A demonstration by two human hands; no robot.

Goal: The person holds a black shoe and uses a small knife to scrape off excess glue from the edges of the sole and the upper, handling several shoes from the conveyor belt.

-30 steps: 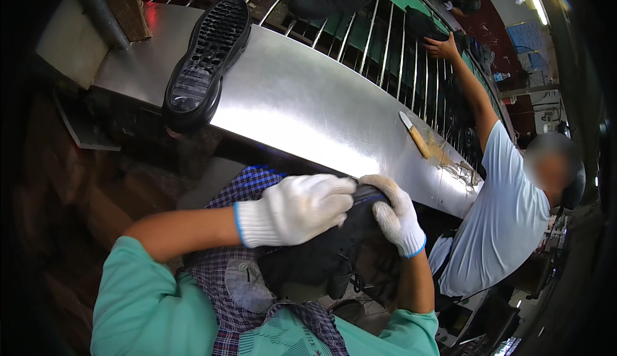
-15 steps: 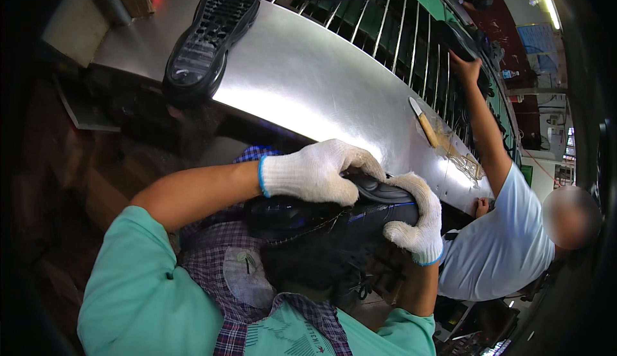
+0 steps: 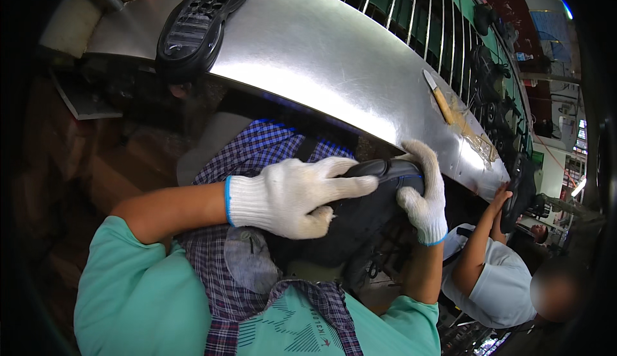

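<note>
A black shoe [image 3: 378,169] with a thick moulded sole is held between my hands in front of the metal bench. My right hand [image 3: 425,196], in a white knit glove, grips one end of it, fingers over the far side and thumb on the near side. My left hand [image 3: 292,196], gloved the same way, lies against the sole edge. Its front fingers are stretched out and apart along the shoe, while the thumb is bent below. Much of the shoe is dark and merges with the dark area beneath.
On the metal bench [image 3: 308,54] another black shoe [image 3: 199,28] rests sole up at the left. A wooden-handled knife [image 3: 439,99] lies at the right beside stringy scraps [image 3: 474,138]. Beyond runs a metal-barred rack [image 3: 411,9]. At right, a co-worker [image 3: 491,272] holds a dark shoe [image 3: 519,192].
My left hand has loosened from a wrapped grip, its fingers now stretched along the sole. The shoe is turned. The co-worker has drawn back from the rack and now holds a shoe at the right.
</note>
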